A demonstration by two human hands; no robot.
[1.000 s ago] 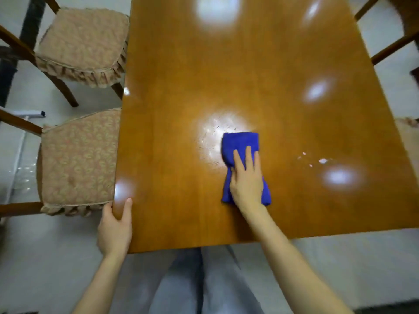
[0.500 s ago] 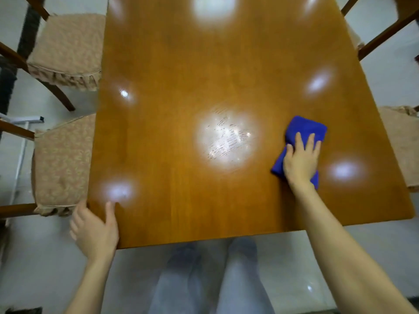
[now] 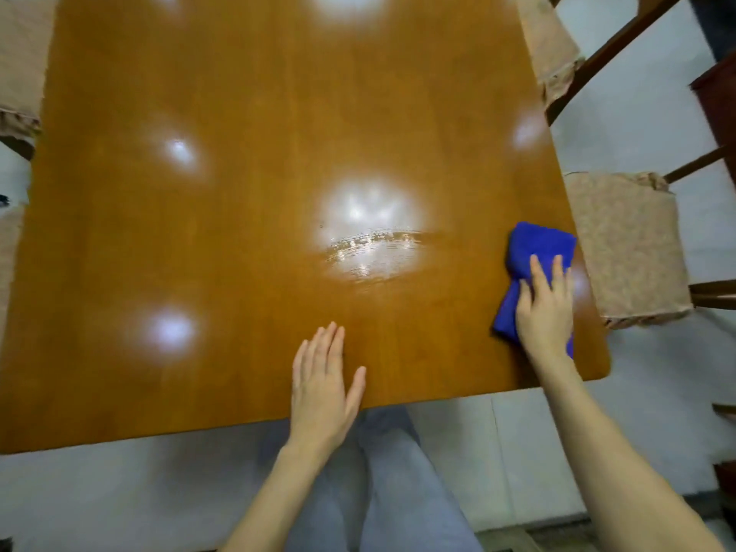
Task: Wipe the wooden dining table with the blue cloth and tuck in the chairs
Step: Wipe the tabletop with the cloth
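Head view: a person stands at the near edge of a glossy orange-brown wooden dining table, looking down.
Far left: beige patterned seat cushions of chairs show at the table's left edge, partly cut off by the frame.
Left hand: the left hand lies flat on the tabletop near the front edge, palm down, fingers extended, thumb apart, holding nothing.
Centre: a streaky wet patch gleams under reflected ceiling lights.
Right hand: the right hand presses flat on a crumpled bright blue cloth, fingers spread over it, near the table's right edge.
Far right: a dark wooden chair with a beige cushion stands just beside the table.
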